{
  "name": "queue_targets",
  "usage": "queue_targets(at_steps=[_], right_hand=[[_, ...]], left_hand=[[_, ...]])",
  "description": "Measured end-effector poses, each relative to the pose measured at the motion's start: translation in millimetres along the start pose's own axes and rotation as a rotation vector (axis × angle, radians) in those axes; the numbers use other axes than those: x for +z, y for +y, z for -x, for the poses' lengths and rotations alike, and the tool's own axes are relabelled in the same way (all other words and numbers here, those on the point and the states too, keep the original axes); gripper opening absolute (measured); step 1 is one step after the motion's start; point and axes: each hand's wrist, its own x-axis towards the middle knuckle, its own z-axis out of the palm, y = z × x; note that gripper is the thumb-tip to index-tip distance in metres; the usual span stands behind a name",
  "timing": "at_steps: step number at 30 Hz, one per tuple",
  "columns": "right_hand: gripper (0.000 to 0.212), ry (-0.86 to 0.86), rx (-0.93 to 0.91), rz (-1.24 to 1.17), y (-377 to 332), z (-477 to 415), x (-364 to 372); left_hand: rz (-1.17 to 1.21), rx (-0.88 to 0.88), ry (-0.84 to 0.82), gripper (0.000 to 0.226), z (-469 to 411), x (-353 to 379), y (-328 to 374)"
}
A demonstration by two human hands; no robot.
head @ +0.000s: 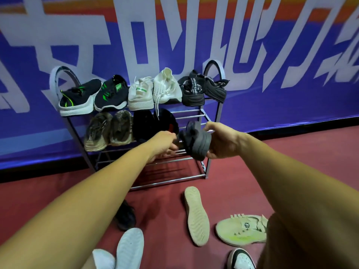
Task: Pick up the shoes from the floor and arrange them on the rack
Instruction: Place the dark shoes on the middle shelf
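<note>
Above red floor (pixel 291 152), left hand (pixel 165 143), right hand (pixel 223 140) grip grey shoe (pixel 196 141).

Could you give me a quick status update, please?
Left hand, right hand both hold grey shoe. Shoe at rack middle shelf, right end free. More shoes on floor.

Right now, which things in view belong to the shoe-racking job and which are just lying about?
Job: grey shoe held by left hand and right hand; rack; floor shoes not yet placed: beige sole-up shoe, pale green shoe, black shoe, white shoe, black-and-white shoe.
Just there: racked shoes, already done; blue banner; red floor.
</note>
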Motion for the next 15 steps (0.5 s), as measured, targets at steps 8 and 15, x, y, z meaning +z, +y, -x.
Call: queue_targets(at_steps=[8, 15], right_hand=[[0.065, 0.005, -0.202, -0.264, 4, -26, -2], [0.015, 0.322, -0.325, -0.100, -1, -45, -7]], left_hand=[[0.299, -0.137, -0.251, 0.019, -7, 15, 4], [0.325, -0.212, -0.170, 0.012, -27, 8, 13]])
